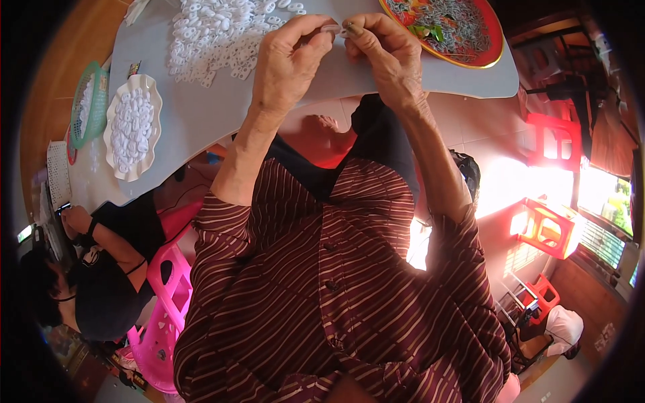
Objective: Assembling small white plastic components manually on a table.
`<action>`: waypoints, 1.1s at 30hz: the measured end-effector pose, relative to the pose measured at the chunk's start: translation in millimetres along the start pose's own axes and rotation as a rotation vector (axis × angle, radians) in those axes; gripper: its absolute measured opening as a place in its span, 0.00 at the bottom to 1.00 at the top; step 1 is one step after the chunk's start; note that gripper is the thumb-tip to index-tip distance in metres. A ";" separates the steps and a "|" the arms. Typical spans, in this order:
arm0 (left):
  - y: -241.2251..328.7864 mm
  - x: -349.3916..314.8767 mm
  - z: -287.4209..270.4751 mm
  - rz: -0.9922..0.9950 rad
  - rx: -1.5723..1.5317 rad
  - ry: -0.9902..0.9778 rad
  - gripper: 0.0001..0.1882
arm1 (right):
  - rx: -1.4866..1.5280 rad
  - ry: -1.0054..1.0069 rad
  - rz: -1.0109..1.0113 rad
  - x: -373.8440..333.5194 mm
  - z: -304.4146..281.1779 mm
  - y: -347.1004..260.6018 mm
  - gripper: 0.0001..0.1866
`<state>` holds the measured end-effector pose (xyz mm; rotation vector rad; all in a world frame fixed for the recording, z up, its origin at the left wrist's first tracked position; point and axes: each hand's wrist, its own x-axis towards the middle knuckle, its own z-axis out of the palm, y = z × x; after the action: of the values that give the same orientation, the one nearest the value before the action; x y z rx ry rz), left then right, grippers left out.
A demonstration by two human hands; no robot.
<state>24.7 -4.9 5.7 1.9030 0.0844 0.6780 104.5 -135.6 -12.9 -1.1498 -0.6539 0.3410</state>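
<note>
The small white plastic piece is pinched in my left fingers above the grey tabletop; my right fingers are closed just beside it; a white plastic heap is left, the finished share unclear.

A grey bench curves from ten to two o'clock above a tiled floor. Bright windows stand at three o'clock, sunlight glaring inside; red plastic stools dot two to four, a pink plastic chair eight.
</note>
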 end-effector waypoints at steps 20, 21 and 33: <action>-5.8 3.6 -8.7 -0.123 -0.316 0.000 0.07 | -0.001 -0.017 -0.013 0.3 0.0 0.0 0.07; -7.4 5.3 -9.4 -0.131 -0.360 0.000 0.08 | 0.001 -0.018 -0.014 0.0 0.4 0.2 0.07; -6.6 10.3 -8.8 -0.086 -0.249 -0.003 0.08 | 0.008 -0.035 0.018 -1.5 2.3 -2.7 0.12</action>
<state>30.6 9.0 6.7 1.6516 0.0754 0.5990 101.7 -135.8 -10.4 -1.1451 -0.6733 0.3792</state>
